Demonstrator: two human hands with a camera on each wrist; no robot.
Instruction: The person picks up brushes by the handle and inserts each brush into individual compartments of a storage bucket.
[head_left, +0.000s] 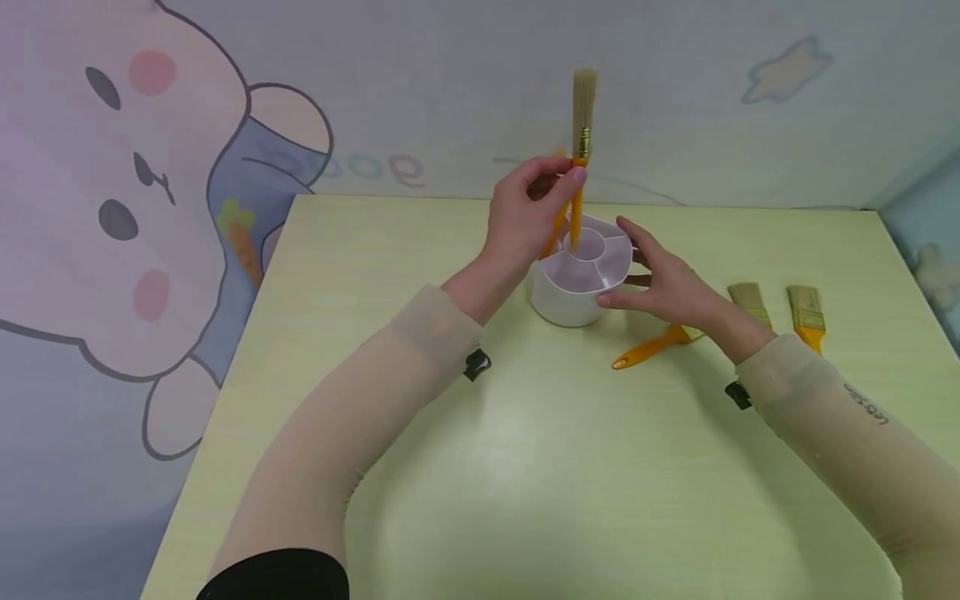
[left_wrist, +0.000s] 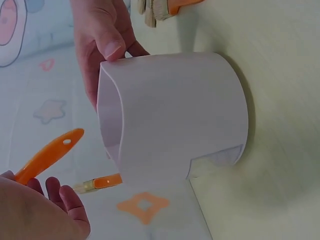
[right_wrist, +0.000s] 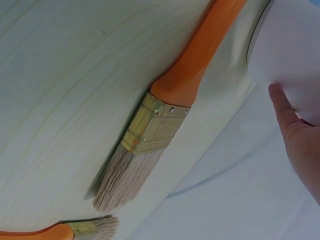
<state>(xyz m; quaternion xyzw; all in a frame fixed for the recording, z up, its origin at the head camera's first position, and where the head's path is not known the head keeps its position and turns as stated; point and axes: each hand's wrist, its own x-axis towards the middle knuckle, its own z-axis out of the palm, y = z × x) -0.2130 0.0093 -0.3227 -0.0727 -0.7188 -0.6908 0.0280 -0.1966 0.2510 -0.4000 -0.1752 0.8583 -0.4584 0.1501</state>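
My left hand (head_left: 525,204) pinches a paintbrush (head_left: 584,100) by its orange handle, bristles up, above a white round divided organizer (head_left: 566,307). The handle's end (left_wrist: 67,140) shows clear of the rim in the left wrist view. A second paintbrush (left_wrist: 107,181) stands in the organizer, bristles up, partly behind my left hand in the head view. My right hand (head_left: 667,279) grips the organizer's right side, thumb in front and fingers around the back. In the right wrist view, just part of that hand (right_wrist: 300,145) shows against the white wall.
Several paintbrushes lie on the pale table (head_left: 570,467) at the right: one (head_left: 648,348) under my right wrist, another brush head (head_left: 750,302) beyond it, and one (head_left: 807,312) farther right. A patterned cloth wall (head_left: 420,92) rises behind the table's back edge.
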